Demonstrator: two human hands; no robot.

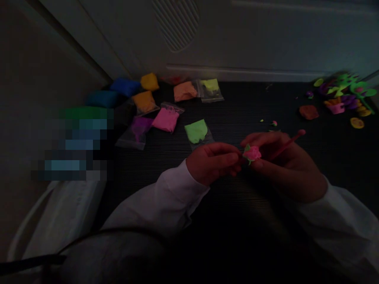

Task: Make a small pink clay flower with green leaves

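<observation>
A small pink clay rose [253, 153] with green leaves sits between my two hands. My right hand [291, 167] is closed around it, thumb and forefinger at its edges. A pink modelling tool with a ball tip [291, 141] sticks up from that same hand, its lower end hidden by the fingers. My left hand [217, 159] is closed at the rose's left side, its fingertips pressed together; what they pinch, if anything, is too dark to make out. Just beyond the left hand lies a bag of light green clay [197, 131].
Bags of pink [166, 119], purple [141, 127], orange [144, 101], peach [185, 91] and yellow clay [211, 85] lie on the dark surface. Finished clay pieces [345, 92] cluster at far right, near a brown lump [308, 112]. A white box-like object [65, 213] stands at left.
</observation>
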